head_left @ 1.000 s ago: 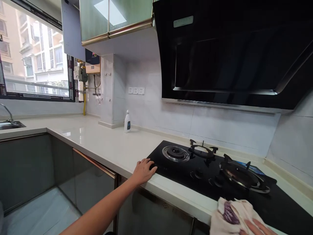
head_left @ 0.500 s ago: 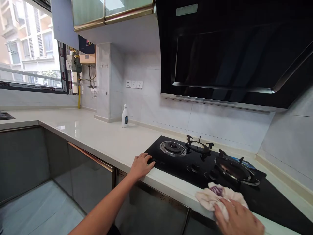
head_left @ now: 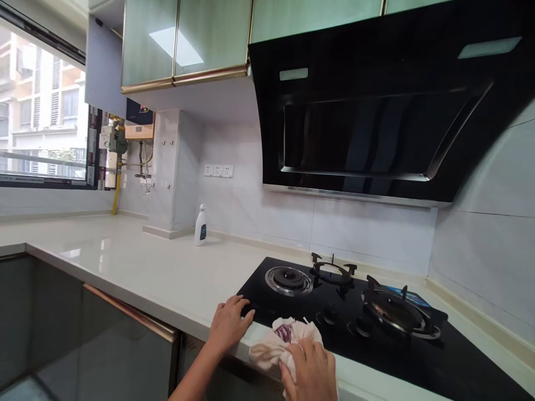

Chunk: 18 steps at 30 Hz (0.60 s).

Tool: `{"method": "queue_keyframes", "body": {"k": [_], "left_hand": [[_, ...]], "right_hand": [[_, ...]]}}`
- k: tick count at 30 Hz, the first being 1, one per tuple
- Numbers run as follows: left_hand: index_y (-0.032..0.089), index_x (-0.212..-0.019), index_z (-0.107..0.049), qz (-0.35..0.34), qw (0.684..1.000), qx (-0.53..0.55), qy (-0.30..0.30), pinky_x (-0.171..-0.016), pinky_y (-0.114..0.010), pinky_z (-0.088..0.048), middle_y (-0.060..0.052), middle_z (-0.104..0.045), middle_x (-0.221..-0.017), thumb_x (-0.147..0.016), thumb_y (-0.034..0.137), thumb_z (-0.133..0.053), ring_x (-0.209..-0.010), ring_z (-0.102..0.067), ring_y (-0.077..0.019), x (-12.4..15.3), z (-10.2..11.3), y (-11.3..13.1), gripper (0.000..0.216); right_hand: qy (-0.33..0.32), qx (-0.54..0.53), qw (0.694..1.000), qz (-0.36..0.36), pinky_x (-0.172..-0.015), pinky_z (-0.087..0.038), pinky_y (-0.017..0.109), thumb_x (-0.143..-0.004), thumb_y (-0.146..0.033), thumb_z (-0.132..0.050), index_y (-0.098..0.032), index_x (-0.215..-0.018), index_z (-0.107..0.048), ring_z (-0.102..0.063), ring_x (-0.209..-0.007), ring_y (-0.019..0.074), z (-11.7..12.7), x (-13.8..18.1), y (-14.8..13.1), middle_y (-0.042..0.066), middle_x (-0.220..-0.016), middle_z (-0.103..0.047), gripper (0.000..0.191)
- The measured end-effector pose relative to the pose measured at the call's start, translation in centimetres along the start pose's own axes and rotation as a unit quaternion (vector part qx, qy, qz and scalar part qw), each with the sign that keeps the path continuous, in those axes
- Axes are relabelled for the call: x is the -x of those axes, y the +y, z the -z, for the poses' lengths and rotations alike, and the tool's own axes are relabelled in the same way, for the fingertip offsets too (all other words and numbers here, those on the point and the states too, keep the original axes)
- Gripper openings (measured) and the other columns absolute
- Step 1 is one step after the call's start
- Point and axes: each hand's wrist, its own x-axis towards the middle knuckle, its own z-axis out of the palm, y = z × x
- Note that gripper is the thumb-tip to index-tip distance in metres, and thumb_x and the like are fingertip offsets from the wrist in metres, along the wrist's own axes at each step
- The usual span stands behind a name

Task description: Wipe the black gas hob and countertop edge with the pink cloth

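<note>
A crumpled pale cloth (head_left: 267,352) with a purple patch is bunched under my right hand (head_left: 311,367), whose fingers are curled over it. The cloth lies on the front edge of the black gas stove (head_left: 288,314) and the strip of counter before it. Just to the left, my left hand (head_left: 229,323) rests with fingers apart at the stove's front left corner, holding nothing. The left burner (head_left: 289,280) has no pan support on it. A loose pan support (head_left: 333,271) stands at the stove's back, and another sits over the right burner (head_left: 393,309).
A white bottle (head_left: 200,227) stands on the pale counter (head_left: 137,262) near the wall. Above the stove hangs a black range hood (head_left: 355,133). Wall cabinets (head_left: 209,39) are at upper left, with a window (head_left: 42,111) beyond. Control knobs (head_left: 330,316) rise from the stove's front.
My right hand has slid left along the stove's front edge with the cloth, coming close to my left hand. My left hand stays at the corner. The view has tilted upward.
</note>
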Motion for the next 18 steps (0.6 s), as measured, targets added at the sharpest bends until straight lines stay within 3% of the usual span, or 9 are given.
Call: {"method": "queue_keyframes", "body": {"k": [6, 9, 13, 18], "left_hand": [[0.024, -0.123, -0.07, 0.002, 1.0, 0.004, 0.002, -0.107, -0.044, -0.041, -0.009, -0.065, -0.14, -0.098, 0.04, -0.054, -0.135, -0.055, -0.0259, -0.1, -0.1, -0.2, 0.034], [0.024, -0.123, -0.07, 0.004, 1.0, 0.005, 0.004, -0.107, -0.044, -0.042, -0.009, -0.066, -0.14, -0.099, 0.039, -0.054, -0.134, -0.056, -0.0264, -0.1, 0.0, -0.2, 0.033], [0.024, -0.121, -0.071, 0.0, 1.0, 0.014, 0.004, -0.105, -0.044, -0.043, -0.009, -0.066, -0.138, -0.098, 0.038, -0.055, -0.133, -0.057, -0.0269, 0.0, 0.3, 0.0, 0.031], [0.025, -0.12, -0.071, 0.001, 1.0, 0.015, 0.0, -0.106, -0.043, -0.043, -0.008, -0.066, -0.139, -0.097, 0.036, -0.057, -0.133, -0.057, -0.0269, 0.0, 0.4, 0.1, 0.029]], "right_hand": [[-0.003, -0.031, 0.999, 0.039, -0.073, -0.042, 0.031, -0.091, -0.042, -0.063, -0.029, -0.098, -0.066, -0.061, -0.086, 0.0174, 1.5, -1.9, 3.5, -0.001, -0.095, -0.068, 0.015], [-0.004, -0.018, 0.999, 0.027, -0.083, -0.044, 0.034, -0.096, -0.043, -0.058, -0.028, -0.107, -0.067, -0.061, -0.096, 0.0191, 2.1, -3.9, 4.7, 0.003, -0.103, -0.069, 0.021], [-0.037, -0.014, 0.999, 0.024, -0.095, -0.044, 0.041, -0.099, -0.038, -0.051, -0.031, -0.12, -0.068, -0.06, -0.112, 0.0239, 0.9, -4.6, 5.9, 0.007, -0.12, -0.068, 0.028], [-0.099, -0.032, 0.994, 0.046, -0.096, -0.05, 0.043, -0.098, -0.049, -0.045, -0.038, -0.131, -0.064, -0.058, -0.124, 0.0258, -1.1, -2.3, 8.0, 0.004, -0.133, -0.066, 0.039]]}}
